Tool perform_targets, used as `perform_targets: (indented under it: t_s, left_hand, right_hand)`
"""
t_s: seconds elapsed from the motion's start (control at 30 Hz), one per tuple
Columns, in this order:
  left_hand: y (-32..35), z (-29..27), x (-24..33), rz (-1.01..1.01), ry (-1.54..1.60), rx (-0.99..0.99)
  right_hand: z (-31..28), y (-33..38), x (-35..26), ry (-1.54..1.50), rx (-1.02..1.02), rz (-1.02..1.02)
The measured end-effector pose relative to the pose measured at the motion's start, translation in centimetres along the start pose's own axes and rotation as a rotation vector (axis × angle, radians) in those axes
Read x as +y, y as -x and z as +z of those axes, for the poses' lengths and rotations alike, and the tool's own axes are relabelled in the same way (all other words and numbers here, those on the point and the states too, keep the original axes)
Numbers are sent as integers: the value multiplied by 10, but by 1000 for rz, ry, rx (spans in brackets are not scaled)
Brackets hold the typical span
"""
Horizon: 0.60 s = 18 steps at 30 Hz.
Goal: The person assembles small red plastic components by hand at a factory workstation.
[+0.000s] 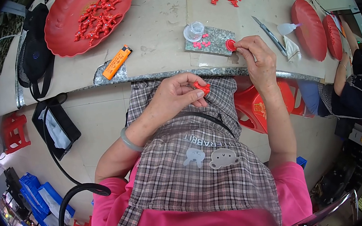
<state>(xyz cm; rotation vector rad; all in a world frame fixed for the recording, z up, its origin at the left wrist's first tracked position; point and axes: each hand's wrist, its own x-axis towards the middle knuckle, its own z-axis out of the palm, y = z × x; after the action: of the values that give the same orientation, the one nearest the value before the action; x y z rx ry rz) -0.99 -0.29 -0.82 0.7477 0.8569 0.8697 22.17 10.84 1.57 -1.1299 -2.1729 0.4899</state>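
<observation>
Left fingers (191, 96) pinch a small, glossy red figurine (204, 89), likely for steadiness — right fingers (244, 43) meet (grip unclear) at a round red cap (230, 45).

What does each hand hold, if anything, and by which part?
The left hand pinches a red piece by its palm side, between thumb and fingers. The right hand is at a round red item; a grip cannot be told.

Pale lettering (207, 140) crosses the checked apron (198, 178). Well beyond the apron, to its right, a pale panel (344, 0) bears dark characters. Beside the apron, a red stool (260, 121) carries gold markings, unreadably small.
</observation>
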Motion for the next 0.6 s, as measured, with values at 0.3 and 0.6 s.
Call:
perform_targets:
  t_s: [0.3, 0.6]
  left_hand:
    - [-1, -2, -5, 4, -12, 11]
    - [0, -2, -5, 17, 1, 4]
  right_hand:
    - [2, -2, -3, 53, -12, -79]
    - [-5, -5, -4, 72, -41, -93]
